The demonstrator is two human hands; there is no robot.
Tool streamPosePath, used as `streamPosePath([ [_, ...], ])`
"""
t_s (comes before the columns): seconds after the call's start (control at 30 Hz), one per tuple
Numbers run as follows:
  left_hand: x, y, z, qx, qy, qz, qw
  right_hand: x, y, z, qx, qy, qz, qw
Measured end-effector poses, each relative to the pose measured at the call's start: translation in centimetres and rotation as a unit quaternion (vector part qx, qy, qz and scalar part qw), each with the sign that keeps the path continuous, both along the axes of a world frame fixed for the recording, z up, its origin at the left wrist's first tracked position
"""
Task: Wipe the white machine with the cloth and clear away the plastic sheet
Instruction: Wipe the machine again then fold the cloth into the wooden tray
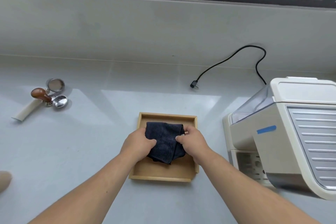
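Our left hand (139,142) and right hand (191,141) both grip the dark cloth (166,143). The tray (164,176) lies under this grip, the white machine (291,132) to its right

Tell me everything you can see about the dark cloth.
The cloth is dark navy, almost black, with a fine ribbed weave. It is folded and bunched, not flat. It sits over the far half of the wooden tray. The left hand and the right hand grip its two sides.

Left hand (139,142) and right hand (192,141) curled closed, forearms extended forward
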State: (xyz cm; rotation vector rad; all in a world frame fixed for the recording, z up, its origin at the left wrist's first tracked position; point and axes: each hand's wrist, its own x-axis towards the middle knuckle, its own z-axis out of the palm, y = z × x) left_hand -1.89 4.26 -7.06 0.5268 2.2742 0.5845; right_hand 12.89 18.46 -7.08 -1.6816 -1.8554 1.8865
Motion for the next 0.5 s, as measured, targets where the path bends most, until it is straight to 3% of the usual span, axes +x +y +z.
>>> streamPosePath([
  [0.27,0.1,0.3,0.1,-0.038,0.052,-0.02,0.998,0.1,0.2,0.4,0.038,-0.046,0.057,0.997],
  [0.5,-0.3,0.5,1.9,-0.032,0.085,-0.021,0.996,0.4,0.8,2.4,0.135,-0.098,0.127,0.978],
])
